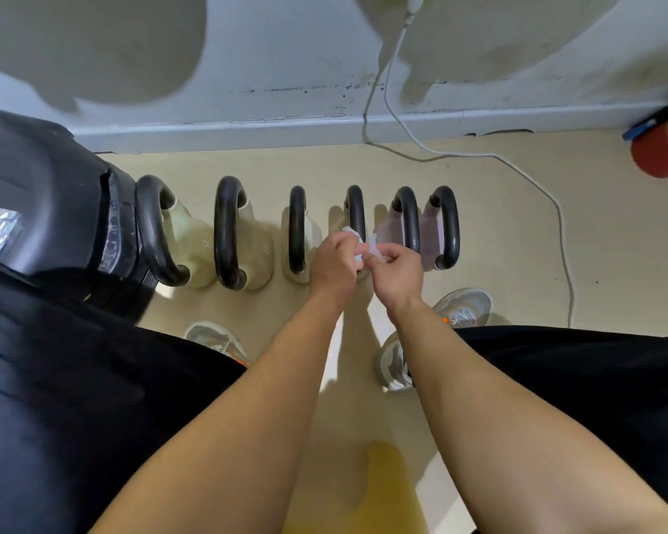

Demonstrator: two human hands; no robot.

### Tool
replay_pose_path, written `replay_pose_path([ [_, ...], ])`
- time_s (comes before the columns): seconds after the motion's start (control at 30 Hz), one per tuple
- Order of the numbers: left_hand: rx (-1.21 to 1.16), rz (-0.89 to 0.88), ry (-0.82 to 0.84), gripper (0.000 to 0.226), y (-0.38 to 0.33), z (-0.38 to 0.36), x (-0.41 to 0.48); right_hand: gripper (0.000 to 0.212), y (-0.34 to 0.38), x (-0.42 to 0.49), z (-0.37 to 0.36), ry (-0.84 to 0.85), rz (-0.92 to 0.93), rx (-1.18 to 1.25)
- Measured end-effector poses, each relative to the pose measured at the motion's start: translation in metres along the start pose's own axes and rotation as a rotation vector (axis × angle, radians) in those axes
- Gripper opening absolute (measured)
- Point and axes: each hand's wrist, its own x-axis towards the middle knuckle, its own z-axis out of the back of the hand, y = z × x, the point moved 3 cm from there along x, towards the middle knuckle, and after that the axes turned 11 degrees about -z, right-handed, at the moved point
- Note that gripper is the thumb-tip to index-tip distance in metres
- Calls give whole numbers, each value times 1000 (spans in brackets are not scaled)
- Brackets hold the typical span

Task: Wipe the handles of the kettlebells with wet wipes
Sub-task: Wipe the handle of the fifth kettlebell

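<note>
Several kettlebells stand in a row on the floor along the wall, each with a black handle (297, 229) on a pale body (261, 256); the two at the right have lilac bodies (429, 233). My left hand (334, 264) and my right hand (396, 273) meet above the fourth kettlebell's handle (355, 213). Both pinch a small white wet wipe (357, 240), crumpled between the fingers. The lower part of that handle is hidden behind my hands.
A large black machine (51, 202) crowds the left side beside the first kettlebell. A white cable (479, 156) trails from the wall across the floor at right. A red canister (660, 152) lies in the far right corner. Grey sneakers (463, 306) sit under my arms.
</note>
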Motion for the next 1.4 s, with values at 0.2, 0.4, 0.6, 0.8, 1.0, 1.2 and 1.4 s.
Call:
replay_pose_path([
  [0.2,7,44,-209,23,-24,7,-2,9,18,-3,18,-1,-30,68],
  [0.4,159,-196,68,12,-68,-20,18,15,44,-3,75,150,-165,619],
  [0.6,55,-124,322,30,-72,-48,23,20,62,7,102,349,-190,727],
  [0.8,166,-161,229,21,-69,-40,35,16,68,26,107,254,-222,793],
  [1.0,-7,-39,257,21,-66,-41,45,19,66,42,108,230,-224,759],
  [1.2,-341,302,293,38,-61,-48,47,31,80,42,105,562,-142,889],
  [1.4,-273,149,332,21,-68,-41,55,21,90,46,107,570,-124,769],
])
